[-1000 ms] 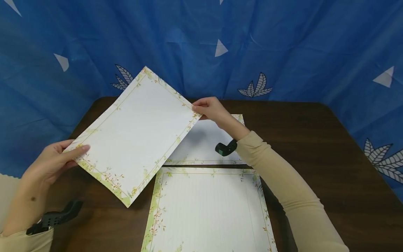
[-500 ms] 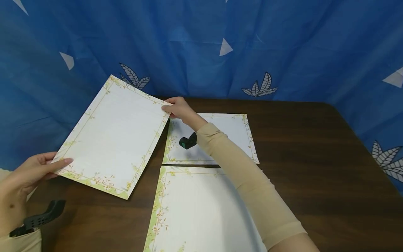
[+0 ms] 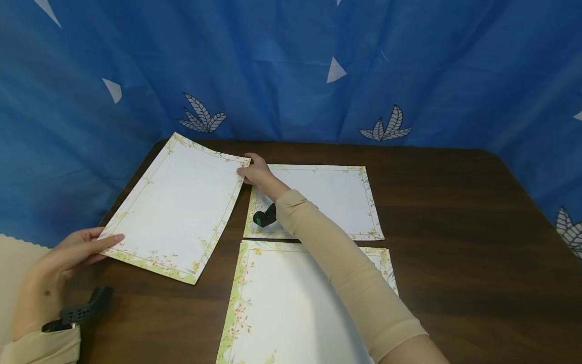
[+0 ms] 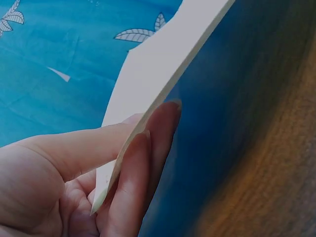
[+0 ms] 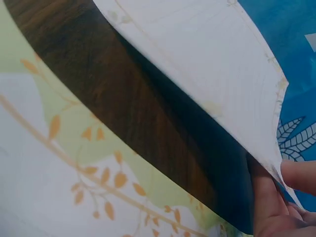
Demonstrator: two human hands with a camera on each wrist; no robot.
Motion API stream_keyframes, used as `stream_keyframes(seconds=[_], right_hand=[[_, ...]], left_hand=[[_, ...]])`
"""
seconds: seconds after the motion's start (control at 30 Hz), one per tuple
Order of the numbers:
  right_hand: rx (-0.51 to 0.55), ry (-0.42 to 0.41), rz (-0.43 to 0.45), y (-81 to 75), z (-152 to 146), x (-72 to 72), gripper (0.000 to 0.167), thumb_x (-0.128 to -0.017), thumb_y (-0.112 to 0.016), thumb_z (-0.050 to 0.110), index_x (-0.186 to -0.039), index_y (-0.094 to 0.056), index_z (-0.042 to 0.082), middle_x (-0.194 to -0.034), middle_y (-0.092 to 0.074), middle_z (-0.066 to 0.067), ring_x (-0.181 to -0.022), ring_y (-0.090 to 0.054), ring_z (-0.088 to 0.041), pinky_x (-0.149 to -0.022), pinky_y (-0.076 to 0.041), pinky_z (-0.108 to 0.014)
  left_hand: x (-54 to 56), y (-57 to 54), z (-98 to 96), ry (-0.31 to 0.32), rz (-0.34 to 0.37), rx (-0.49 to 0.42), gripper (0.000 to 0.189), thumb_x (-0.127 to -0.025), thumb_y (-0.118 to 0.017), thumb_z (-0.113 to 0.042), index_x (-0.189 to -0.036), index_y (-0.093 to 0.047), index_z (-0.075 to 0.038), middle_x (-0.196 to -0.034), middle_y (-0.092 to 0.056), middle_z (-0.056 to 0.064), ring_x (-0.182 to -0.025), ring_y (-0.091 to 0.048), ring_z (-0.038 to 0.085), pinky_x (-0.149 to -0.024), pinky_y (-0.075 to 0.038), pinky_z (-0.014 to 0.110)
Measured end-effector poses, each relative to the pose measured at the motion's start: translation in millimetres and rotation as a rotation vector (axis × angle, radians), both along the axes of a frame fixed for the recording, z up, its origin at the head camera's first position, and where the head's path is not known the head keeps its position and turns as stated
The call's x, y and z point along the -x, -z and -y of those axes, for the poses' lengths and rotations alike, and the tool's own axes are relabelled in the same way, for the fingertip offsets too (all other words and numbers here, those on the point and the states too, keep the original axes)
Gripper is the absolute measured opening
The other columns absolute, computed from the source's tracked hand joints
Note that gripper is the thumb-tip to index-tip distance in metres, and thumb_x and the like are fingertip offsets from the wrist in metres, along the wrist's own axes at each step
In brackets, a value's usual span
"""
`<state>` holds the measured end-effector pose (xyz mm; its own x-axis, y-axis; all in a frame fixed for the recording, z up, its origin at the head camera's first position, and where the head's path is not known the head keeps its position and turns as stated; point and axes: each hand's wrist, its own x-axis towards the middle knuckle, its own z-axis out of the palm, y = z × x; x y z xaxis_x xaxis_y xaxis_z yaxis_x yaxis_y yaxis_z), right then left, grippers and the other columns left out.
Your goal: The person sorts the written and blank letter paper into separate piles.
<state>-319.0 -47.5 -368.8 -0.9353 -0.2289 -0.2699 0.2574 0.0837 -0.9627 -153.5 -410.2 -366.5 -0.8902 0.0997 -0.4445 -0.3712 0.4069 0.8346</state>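
Note:
Both hands hold a stack of bordered stationery paper (image 3: 177, 207), white with a green and orange leaf frame, raised over the table's left side. At its near-left corner my left hand (image 3: 75, 253) pinches it, thumb on top and fingers beneath; the left wrist view shows a thick paper edge between them. My right hand (image 3: 258, 172) pinches the far-right corner, where the paper bends slightly. Just right of that lies a bordered sheet (image 3: 327, 197), partly under my right forearm. Nearer lies a faintly lined bordered sheet (image 3: 273, 298), also partly hidden by that arm.
The dark wooden table (image 3: 454, 242) extends to the right and at the front left. A blue curtain (image 3: 291, 65) with white triangles and leaf prints hangs behind its far edge. Each wrist wears a black camera mount (image 3: 84, 311).
The held paper has moved left and been lowered towards the table. My right hand has travelled left with it, uncovering more of the far sheet. Both hands keep their grip.

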Motion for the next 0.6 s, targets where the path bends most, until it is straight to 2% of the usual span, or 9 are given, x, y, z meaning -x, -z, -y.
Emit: stream_keyframes(seconds=[0.13,0.23,0.33,0.47,0.6], right_hand=[[-0.004,-0.021,0.01,3.7,-0.6,-3.3,0.064,-0.092,-0.057,0.004,-0.148,-0.028,0.017,-0.142,-0.033,-0.016,-0.084,-0.055,-0.02,-0.079,-0.049,-0.032],[-0.008,-0.061,0.006,3.4,0.7,-5.8,0.065,-0.094,-0.055,0.006,-0.15,-0.024,0.016,-0.148,-0.024,-0.016,-0.098,-0.055,-0.024,-0.085,-0.047,-0.033],[-0.047,-0.093,-0.026,2.8,1.1,-7.8,0.064,-0.095,-0.054,0.008,-0.15,-0.021,0.012,-0.151,-0.021,-0.014,-0.121,-0.044,-0.027,-0.095,-0.04,-0.036],[-0.122,-0.108,-0.072,4.3,-0.3,-7.2,0.061,-0.096,-0.053,0.013,-0.149,-0.022,0.009,-0.15,-0.024,-0.012,-0.134,-0.027,-0.026,-0.102,-0.031,-0.039],[-0.126,-0.113,-0.092,6.8,-3.0,-5.2,0.057,-0.098,-0.051,0.014,-0.148,-0.025,0.006,-0.148,-0.028,-0.014,-0.134,-0.026,-0.026,-0.104,-0.029,-0.037]], left_hand=[[0.2,3.5,-2.4,-0.005,0.015,0.012,0.021,-0.097,-0.054,-0.021,-0.087,-0.069,-0.031,-0.067,-0.059,-0.006,-0.058,-0.052,0.007,-0.056,-0.047,0.024],[-1.1,4.0,-3.3,-0.001,0.026,0.068,0.016,-0.096,-0.057,-0.025,-0.088,-0.067,-0.034,-0.063,-0.054,-0.007,-0.058,-0.049,0.008,-0.058,-0.046,0.026],[-1.8,4.2,-3.0,0.036,0.027,0.109,0.011,-0.096,-0.056,-0.027,-0.094,-0.066,-0.031,-0.067,-0.057,-0.007,-0.062,-0.052,0.009,-0.061,-0.048,0.026],[-1.0,4.5,-0.3,0.076,0.039,0.114,0.022,-0.098,-0.05,-0.027,-0.102,-0.067,-0.013,-0.081,-0.066,0.0,-0.072,-0.06,0.012,-0.064,-0.051,0.027],[-1.7,3.9,2.5,0.096,0.047,0.165,0.038,-0.1,-0.047,-0.029,-0.106,-0.063,0.005,-0.085,-0.063,0.001,-0.073,-0.06,0.012,-0.066,-0.052,0.028]])
